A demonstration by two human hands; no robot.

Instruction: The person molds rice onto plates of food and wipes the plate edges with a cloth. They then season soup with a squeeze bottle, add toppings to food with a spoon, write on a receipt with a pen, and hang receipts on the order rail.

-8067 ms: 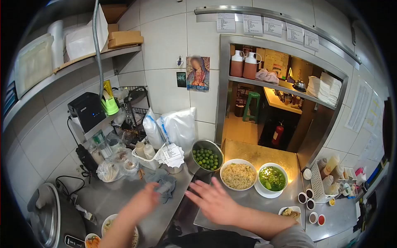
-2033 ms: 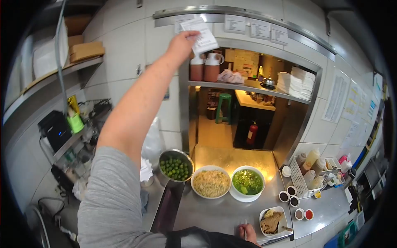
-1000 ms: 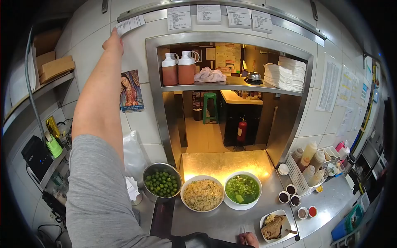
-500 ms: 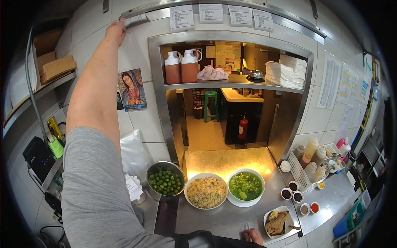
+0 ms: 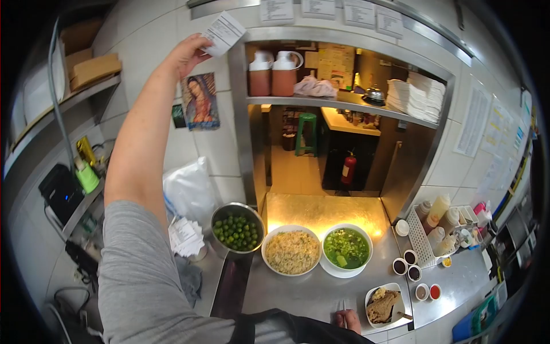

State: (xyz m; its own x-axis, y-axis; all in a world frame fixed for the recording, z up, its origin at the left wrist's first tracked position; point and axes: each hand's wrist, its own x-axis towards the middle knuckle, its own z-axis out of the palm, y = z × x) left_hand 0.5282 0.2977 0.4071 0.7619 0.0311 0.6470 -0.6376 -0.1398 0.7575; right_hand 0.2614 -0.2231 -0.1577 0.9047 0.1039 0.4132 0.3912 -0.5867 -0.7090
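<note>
My left hand (image 5: 189, 55) is raised at the upper left, its fingers pinching a printed paper slip (image 5: 224, 34) in front of the tiled wall. Other slips (image 5: 359, 14) hang from the metal rail (image 5: 421, 43) to the right. Low at the bottom edge, my right hand (image 5: 348, 321) has its fingers curled around a thin metal utensil (image 5: 343, 305), mostly hidden. Just right of it is a square white bowl (image 5: 405, 296) with brown food. Farther back on the counter stand a bowl of fried rice (image 5: 291, 250) and a bowl of green soup (image 5: 346, 248) on a saucer.
A metal pot of green limes (image 5: 235, 231) stands left of the rice, beside a pile of slips (image 5: 185, 237). Small sauce cups (image 5: 400, 266) and a white basket of bottles (image 5: 423, 244) are at the right. A shelf (image 5: 344, 105) crosses the pass window.
My left hand has come down and right from the rail's left end, bringing the slip with it. My right hand stays low by the square bowl. The view has shifted.
</note>
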